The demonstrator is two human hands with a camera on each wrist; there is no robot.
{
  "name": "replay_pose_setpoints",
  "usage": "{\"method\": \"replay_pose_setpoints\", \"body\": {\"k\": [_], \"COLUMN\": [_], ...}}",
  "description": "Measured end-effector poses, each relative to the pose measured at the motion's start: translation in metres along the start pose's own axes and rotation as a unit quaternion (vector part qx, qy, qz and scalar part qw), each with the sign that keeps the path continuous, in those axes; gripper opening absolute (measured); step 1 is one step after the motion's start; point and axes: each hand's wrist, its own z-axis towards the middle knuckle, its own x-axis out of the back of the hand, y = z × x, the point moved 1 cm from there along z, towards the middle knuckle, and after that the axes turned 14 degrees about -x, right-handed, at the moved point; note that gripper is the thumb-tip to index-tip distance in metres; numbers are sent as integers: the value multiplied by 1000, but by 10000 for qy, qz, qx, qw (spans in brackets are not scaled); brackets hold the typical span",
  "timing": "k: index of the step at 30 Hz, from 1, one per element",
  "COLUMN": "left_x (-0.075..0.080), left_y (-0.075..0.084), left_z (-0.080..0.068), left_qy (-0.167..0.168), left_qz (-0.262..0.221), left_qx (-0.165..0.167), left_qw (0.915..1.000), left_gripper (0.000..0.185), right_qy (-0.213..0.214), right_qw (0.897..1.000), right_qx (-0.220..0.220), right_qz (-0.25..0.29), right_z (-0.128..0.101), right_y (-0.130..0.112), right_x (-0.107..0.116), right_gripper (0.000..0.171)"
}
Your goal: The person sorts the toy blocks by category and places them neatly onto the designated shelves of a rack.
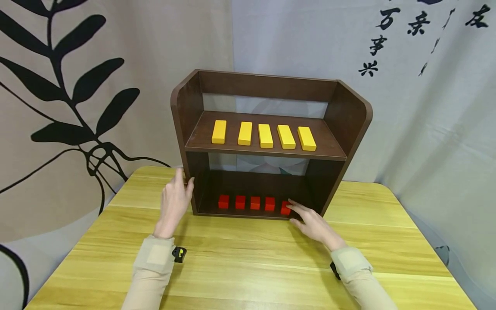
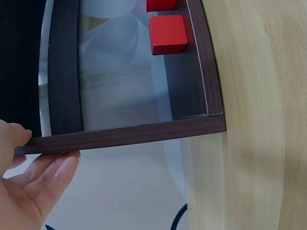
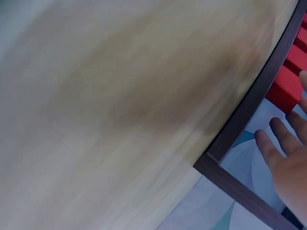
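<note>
A dark brown two-tier shelf [image 1: 267, 76] stands on the table. My left hand [image 1: 175, 204] grips its left side panel [image 2: 144, 134], thumb on the inner face and fingers along the outside in the left wrist view. On the lower tier, several red blocks [image 1: 255, 203] stand in a row. With fingers spread and fairly straight, my right hand [image 1: 313, 224] reaches into the lower right; its fingertips are at the rightmost red block [image 3: 284, 93] and partly cover it in the head view. Several yellow blocks [image 1: 265, 136] lie in a row on the upper tier.
The wooden table [image 1: 240, 267] extends in front of the shelf and to both sides. Behind it hang a cloth with a dark leaf print [image 1: 89, 82] and a pale cloth with black characters [image 1: 377, 45]. The shelf's back is partly cut away.
</note>
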Motion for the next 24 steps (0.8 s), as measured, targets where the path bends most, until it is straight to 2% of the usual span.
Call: {"method": "replay_pose_setpoints", "body": {"k": [10,18,21,24], "left_x": [-1,-2,-1,0], "left_y": [0,2,9,26], "left_z": [-1,-5,-9,-15], "left_qy": [39,21,-125,-222], "left_qz": [-29,-262,-450,-528], "left_qx": [24,181,376,759], "left_qw": [10000,9995,9982,9955], "left_gripper": [26,24,32,45], "right_qy": [37,81,254,598], "right_qw": [9999,9995,9989,9974], "right_qx": [-87,-142,-193,-220], "right_qz": [135,277,345,342], "right_z": [13,13,9,3], "right_y": [1,2,-6,-18], "right_x": [-6,-6,-4,-3], "right_gripper": [43,45,47,47]}}
